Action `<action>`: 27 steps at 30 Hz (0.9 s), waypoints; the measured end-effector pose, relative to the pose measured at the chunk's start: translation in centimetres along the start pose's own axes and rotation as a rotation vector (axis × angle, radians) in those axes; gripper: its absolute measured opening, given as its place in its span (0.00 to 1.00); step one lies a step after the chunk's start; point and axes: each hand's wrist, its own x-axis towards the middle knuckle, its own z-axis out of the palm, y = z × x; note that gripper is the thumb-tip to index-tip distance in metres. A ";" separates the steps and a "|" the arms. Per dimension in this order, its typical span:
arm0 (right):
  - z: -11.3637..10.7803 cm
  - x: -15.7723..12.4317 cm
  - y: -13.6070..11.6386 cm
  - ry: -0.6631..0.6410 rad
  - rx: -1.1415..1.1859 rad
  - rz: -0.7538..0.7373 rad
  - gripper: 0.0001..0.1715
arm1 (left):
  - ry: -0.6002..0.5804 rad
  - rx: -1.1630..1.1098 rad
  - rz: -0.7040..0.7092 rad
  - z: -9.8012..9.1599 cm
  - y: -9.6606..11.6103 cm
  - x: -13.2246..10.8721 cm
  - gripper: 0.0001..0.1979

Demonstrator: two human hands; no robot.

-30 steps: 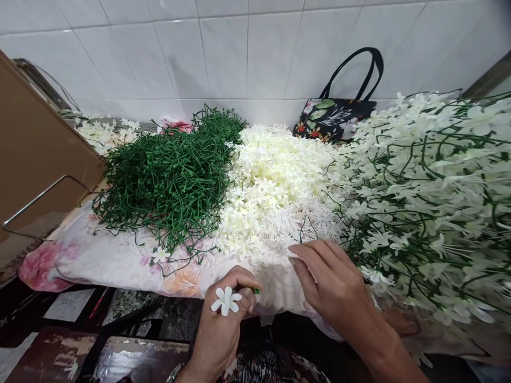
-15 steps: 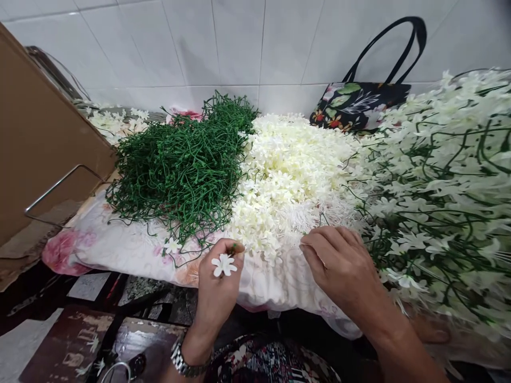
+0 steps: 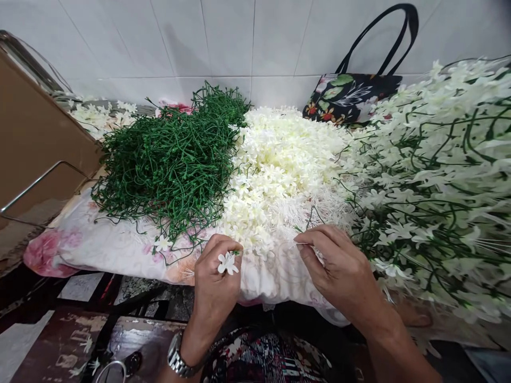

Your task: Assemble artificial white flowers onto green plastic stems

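My left hand (image 3: 215, 282) is closed on a small white artificial flower (image 3: 227, 263) with a short green stem tip, held at the near edge of the cloth-covered table (image 3: 99, 250). My right hand (image 3: 339, 266) pinches a thin white stamen piece at the edge of the white stamen heap (image 3: 307, 215). Just behind both hands lies a big pile of loose cream flower heads (image 3: 279, 159). A tangled heap of bare green plastic stems (image 3: 171, 159) sits to the left of it.
Finished sprays of white flowers on green stems (image 3: 439, 175) fill the right side. A black floral tote bag (image 3: 353, 96) leans on the tiled wall. A brown cardboard panel (image 3: 35, 138) with a metal wire frame stands at left. A worn dark surface (image 3: 80, 346) lies below.
My left hand has lifted the white flower up and forward to the cloth's edge. My right hand has stayed at the stamen heap, fingers pinching tighter.
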 end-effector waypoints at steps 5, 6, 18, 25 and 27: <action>-0.4 -0.1 -1.0 -0.022 0.062 0.019 0.07 | -0.071 -0.378 -0.224 -0.1 0.4 -0.3 0.05; -0.4 -0.2 -1.3 -0.035 0.080 0.019 0.07 | -0.090 -0.496 -0.312 0.1 0.5 -0.4 0.04; 0.0 -0.5 -2.7 -0.211 0.465 0.020 0.09 | -0.226 -1.021 -0.921 1.1 2.6 -1.0 0.14; 0.2 -1.4 -2.6 -0.239 0.549 0.095 0.08 | -0.195 -1.024 -0.930 1.6 3.0 -1.5 0.15; 0.2 -1.5 -2.8 -0.227 0.546 0.104 0.07 | -0.200 -1.013 -0.919 1.6 3.1 -1.5 0.15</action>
